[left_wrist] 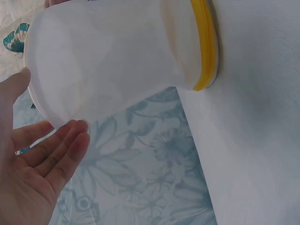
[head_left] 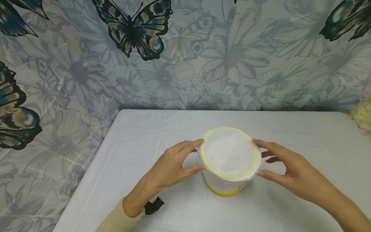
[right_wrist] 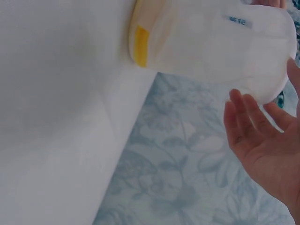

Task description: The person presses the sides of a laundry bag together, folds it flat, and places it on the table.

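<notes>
White cylinder [head_left: 230, 153], blue lettering [right_wrist: 238, 20], seen from right wrist

Cyl. container [head_left: 230, 154]: thin fabric-like mat'l, semi-translucent, matt, fine-mesh look, lt. creasing.
Lid trim [head_left: 227, 128]: smooth, cloth-piping look.
Base band [left_wrist: 204, 47]: smooth, matt; tape or zip, can't tell.
Side patch [right_wrist: 239, 21]: smooth w/ dk. print; mat'l unclear.
Tablecloth [head_left: 162, 129]: woven cloth, matt, fine ribs, faint creases.
Backdrop [head_left: 165, 79]: smooth printed sheet, slt. sheen on folds; cloth vs. plastic unclear.
Sleeve [head_left: 118, 216]: cloth, matt.
Strap tab [head_left: 154, 206]: fabric-like, matt.
R-edge item [head_left: 362, 116]: rough, ruffled; mat'l unclear.
</notes>
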`<act>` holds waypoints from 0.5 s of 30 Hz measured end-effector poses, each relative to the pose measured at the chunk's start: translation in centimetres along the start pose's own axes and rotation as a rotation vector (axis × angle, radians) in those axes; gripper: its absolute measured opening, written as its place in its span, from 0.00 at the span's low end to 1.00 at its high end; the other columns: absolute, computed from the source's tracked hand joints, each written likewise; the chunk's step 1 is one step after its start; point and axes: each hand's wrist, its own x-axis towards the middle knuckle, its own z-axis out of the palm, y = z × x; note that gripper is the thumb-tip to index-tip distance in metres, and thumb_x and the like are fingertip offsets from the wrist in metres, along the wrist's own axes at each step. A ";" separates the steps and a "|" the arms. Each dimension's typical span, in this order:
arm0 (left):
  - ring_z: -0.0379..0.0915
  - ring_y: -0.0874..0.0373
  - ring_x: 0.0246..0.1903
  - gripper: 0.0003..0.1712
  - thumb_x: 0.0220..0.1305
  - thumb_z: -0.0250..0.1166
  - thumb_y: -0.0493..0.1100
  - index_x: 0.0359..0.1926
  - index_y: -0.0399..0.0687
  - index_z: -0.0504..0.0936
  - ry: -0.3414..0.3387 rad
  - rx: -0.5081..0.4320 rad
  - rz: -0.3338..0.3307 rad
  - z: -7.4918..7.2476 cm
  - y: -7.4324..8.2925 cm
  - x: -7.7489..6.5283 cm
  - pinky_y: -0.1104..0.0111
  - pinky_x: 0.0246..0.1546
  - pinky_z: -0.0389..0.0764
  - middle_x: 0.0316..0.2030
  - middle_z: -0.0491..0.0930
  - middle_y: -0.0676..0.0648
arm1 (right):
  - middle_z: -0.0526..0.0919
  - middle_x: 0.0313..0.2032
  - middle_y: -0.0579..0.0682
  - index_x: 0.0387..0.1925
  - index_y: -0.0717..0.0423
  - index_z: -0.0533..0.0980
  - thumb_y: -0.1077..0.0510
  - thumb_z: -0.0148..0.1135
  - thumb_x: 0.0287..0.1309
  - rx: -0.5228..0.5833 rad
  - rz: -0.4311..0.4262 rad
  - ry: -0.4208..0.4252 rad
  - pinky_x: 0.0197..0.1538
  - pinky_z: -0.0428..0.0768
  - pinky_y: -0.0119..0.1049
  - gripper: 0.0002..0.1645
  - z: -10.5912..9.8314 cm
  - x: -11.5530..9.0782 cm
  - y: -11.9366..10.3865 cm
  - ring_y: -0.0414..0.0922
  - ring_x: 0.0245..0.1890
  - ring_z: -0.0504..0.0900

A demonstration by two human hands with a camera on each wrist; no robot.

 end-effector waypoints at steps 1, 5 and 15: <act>0.80 0.60 0.49 0.42 0.61 0.71 0.55 0.71 0.47 0.67 0.002 -0.003 0.001 0.1 0.0 0.0 0.74 0.54 0.77 0.56 0.78 0.50 | 0.74 0.63 0.39 0.70 0.48 0.67 0.66 0.81 0.40 0.004 -0.002 0.000 0.48 0.76 0.19 0.54 0.1 0.0 0.0 0.29 0.49 0.77; 0.81 0.60 0.49 0.41 0.62 0.71 0.54 0.71 0.45 0.67 0.001 -0.034 -0.007 0.2 0.1 0.1 0.75 0.55 0.76 0.57 0.78 0.49 | 0.74 0.62 0.36 0.68 0.47 0.70 0.65 0.82 0.40 0.006 0.009 0.002 0.48 0.76 0.18 0.51 0.3 0.1 0.1 0.30 0.48 0.78; 0.80 0.60 0.45 0.38 0.59 0.74 0.52 0.67 0.44 0.73 0.020 -0.133 -0.044 0.8 0.3 0.5 0.76 0.50 0.78 0.53 0.81 0.49 | 0.75 0.62 0.38 0.68 0.46 0.70 0.64 0.83 0.38 0.014 0.016 0.006 0.47 0.76 0.19 0.52 0.6 0.2 0.2 0.31 0.46 0.80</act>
